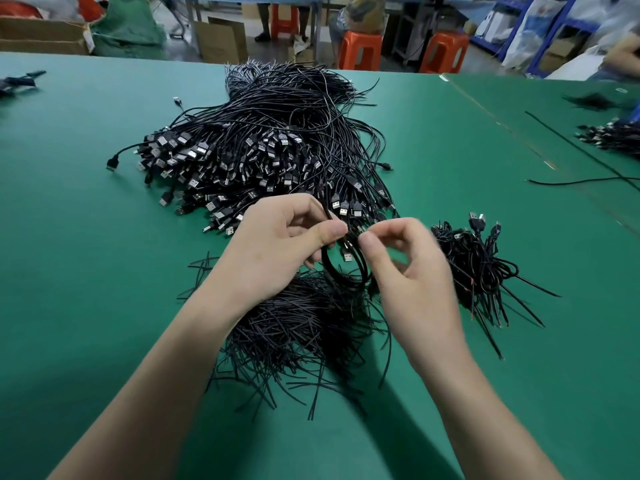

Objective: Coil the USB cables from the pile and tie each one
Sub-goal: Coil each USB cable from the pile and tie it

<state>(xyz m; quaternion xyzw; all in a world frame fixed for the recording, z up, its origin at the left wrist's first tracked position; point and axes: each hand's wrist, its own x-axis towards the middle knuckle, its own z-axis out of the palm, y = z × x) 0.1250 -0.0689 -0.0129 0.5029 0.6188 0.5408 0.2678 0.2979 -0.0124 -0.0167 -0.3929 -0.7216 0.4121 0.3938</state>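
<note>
Just this side of the big heap of black USB cables [263,140], the left hand [277,244] grips a small black coiled cable [346,275], and the right hand [408,271] pinches its top strands. It looks light and springy, best held where the loops cross.

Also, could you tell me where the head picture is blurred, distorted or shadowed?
Head view: the right hand is smeared by motion blur, while the left hand and the coiled cable it holds look sharper; the wide lens bows the far edge of the green table; a soft shadow lies between the forearms; the orange stools behind are soft.
</note>
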